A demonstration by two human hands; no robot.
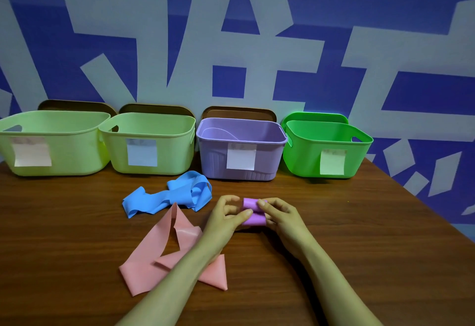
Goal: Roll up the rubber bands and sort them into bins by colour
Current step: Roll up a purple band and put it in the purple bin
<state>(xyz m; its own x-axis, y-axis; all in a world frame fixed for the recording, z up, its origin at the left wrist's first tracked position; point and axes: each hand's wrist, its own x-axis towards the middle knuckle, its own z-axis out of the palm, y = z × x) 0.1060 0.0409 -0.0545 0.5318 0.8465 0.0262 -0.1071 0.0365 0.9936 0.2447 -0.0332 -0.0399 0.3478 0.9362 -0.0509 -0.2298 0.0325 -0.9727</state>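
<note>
Hold the nearly coiled purple band [253, 212], pinched at either end by left grip [226, 216] and right grip [280, 216] low at the surface [347, 235] before the purple bin [213, 161], under even tension, squaring both edges and securing the tail against springing loose

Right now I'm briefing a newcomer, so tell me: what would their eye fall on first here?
The left hand and right hand pinch a rolled purple band at centre. Beside them, to the left, lie a crumpled blue band and a flat, folded pink band. Behind stands a matching purple bin.
</note>
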